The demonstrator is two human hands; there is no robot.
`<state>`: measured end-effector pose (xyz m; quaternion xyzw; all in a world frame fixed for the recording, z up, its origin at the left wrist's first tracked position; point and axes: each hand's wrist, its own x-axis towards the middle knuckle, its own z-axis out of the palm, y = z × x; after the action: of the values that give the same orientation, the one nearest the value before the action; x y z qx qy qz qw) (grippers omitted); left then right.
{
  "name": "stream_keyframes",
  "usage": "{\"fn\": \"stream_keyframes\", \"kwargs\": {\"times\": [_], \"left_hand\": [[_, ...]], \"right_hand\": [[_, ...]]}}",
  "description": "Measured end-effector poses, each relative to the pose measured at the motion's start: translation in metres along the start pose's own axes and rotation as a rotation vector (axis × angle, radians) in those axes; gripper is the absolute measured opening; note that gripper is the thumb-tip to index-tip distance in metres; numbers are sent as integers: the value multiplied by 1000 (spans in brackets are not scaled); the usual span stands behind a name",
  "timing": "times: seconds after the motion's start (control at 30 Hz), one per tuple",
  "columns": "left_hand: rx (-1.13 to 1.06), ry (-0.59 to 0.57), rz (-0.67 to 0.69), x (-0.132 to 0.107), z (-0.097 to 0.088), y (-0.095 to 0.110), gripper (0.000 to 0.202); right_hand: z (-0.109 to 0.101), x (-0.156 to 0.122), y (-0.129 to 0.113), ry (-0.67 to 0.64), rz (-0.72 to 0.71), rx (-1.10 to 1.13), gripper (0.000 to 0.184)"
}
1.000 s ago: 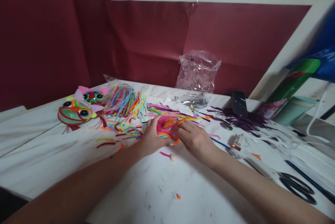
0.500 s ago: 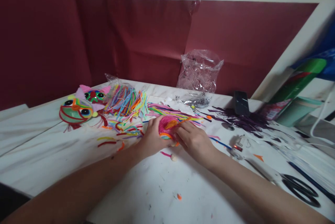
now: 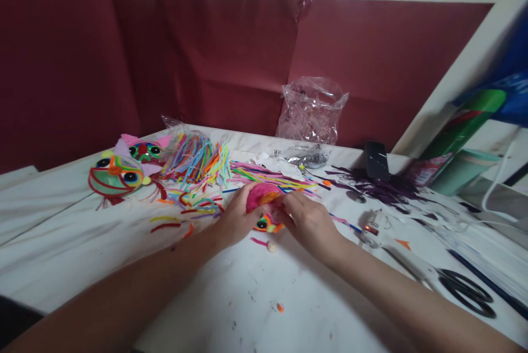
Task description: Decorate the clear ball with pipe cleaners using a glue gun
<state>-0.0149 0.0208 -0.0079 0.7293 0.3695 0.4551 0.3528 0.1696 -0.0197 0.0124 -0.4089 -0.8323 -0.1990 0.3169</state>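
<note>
Between my hands, just above the table, is a small craft animal figure (image 3: pixel 259 194) with bright pink fuzzy coils and a black-and-green eye low on its front. My left hand (image 3: pixel 238 215) is wrapped round its left side. Against the pink coils lies a piece of orange pipe cleaner (image 3: pixel 270 197), and the closed fingers of my right hand (image 3: pixel 310 220) pinch its right end; the fingertips are partly hidden. Below the figure, a short magenta pipe cleaner piece (image 3: pixel 259 241) lies beside a small pale round bit (image 3: pixel 271 246).
Two finished-looking animal faces (image 3: pixel 117 177) sit at the left. Behind my hands are a bag of coloured pipe cleaners (image 3: pixel 193 158) and a clear plastic bag (image 3: pixel 311 114). To the right lie a white glue gun (image 3: pixel 406 254), black-handled scissors (image 3: pixel 466 290), purple strands (image 3: pixel 396 191) and a phone (image 3: pixel 376 160).
The figure has tilted in my hands, so its eye and lower front now show. The orange piece now lies closer against the pink coils. The whole view has shifted slightly.
</note>
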Motion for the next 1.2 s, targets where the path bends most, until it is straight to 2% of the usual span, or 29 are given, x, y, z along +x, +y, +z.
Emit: {"fn": "stream_keyframes", "kwargs": {"times": [0.27,0.43,0.63,1.0,1.2], "left_hand": [[28,-14,-28,2,-3,-6,61],[34,-5,9,2,-2,-9,57],[55,7,29,3,-3,-13,56],[47,-42,13,4,-6,-11,60],[25,-26,-4,2,-6,-6,59]], "right_hand": [[-3,-8,11,-59,326,225,10],[1,-3,8,-99,512,360,10],[5,-2,8,-110,541,400,14],[7,-2,10,-137,618,578,17],[4,1,8,-152,619,573,16]]}}
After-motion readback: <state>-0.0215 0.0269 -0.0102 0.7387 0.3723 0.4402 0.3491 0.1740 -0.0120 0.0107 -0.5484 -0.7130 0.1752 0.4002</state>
